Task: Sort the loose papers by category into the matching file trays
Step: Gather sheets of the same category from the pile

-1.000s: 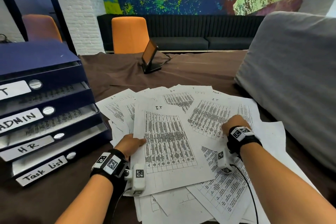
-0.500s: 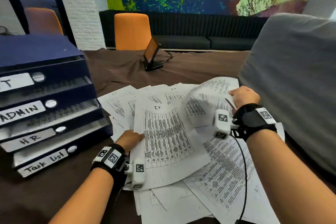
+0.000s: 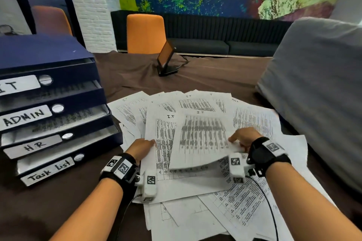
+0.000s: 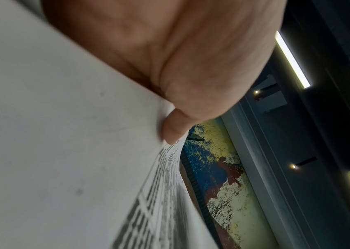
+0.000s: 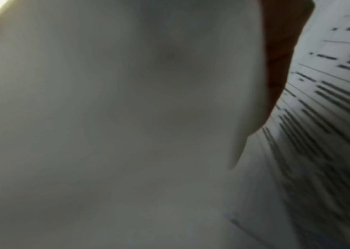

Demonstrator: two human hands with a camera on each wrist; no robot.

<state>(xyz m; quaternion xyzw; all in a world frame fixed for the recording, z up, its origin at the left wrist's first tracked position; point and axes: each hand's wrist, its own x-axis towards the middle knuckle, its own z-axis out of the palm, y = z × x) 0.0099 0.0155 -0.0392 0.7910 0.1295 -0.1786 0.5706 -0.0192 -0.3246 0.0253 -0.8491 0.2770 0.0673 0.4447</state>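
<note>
Head view: two hands over a spread of loose papers (image 3: 252, 203) on a brown-covered worktop (image 3: 211, 76). Sheet count cannot be fixed; they overlap, well over ten, all printed with tables. Three sheets show a legible "IT" heading.

Left hand (image 3: 140, 147): grips the left edge of one flat "I.T" sheet (image 3: 162, 143) that lies on the pile. Left wrist view shows the thumb (image 4: 173, 129) pressed on top of the paper edge, the other fingers hidden beneath.

Right hand (image 3: 244, 139): fingers pinch the right edge of a second sheet (image 3: 201, 141), headed "IT". This sheet is raised off the pile, its near edge curled up, print blurred, and it overlaps the right part of the left-hand sheet. Right wrist view is mostly filled by blank paper; the fingers there cannot be made out.

File trays (image 3: 58, 123): one dark blue stack at the left of the worktop, just beside the papers. Four labels counted, top to bottom: IT, ADMIN, HR, Task list. Printed sheets are visible in the open slots under IT and ADMIN.

Other items: one small tilted screen on a stand (image 3: 166, 58) at the far side of the worktop; two orange chairs (image 3: 146, 33); one grey cushion (image 3: 317, 94) at the right.
</note>
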